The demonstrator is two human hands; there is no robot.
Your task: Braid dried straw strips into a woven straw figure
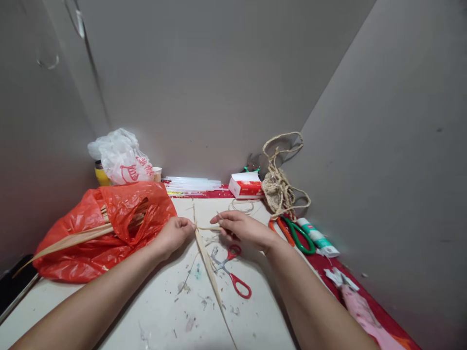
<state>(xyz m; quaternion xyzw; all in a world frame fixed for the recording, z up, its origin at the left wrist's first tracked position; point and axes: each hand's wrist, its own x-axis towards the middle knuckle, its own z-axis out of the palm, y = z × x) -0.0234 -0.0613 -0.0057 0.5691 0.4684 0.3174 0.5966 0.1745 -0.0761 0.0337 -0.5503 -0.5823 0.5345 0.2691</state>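
Note:
My left hand (178, 231) pinches a long, pale dried leaf strip (207, 260) near its upper end. The strip lies slanting down the white board, tapering toward me. Above the fingertips a thin twisted end (194, 212) points away from me. My right hand (242, 227) is closed, pulling a narrow side strand (209, 228) out sideways from the same point; part of its fingers is hidden. Just below the right hand lie red-handled scissors (231, 272), their blades partly open toward the strip.
A red plastic bag (120, 257) with dried leaf strips sits left, before a white plastic bag (124, 158). White sticks (193, 183), a red-and-white box (246, 187) and coiled rope (279, 187) line the back. Green-handled scissors (299, 236) and a tube (319, 238) lie right. Grey walls enclose the table.

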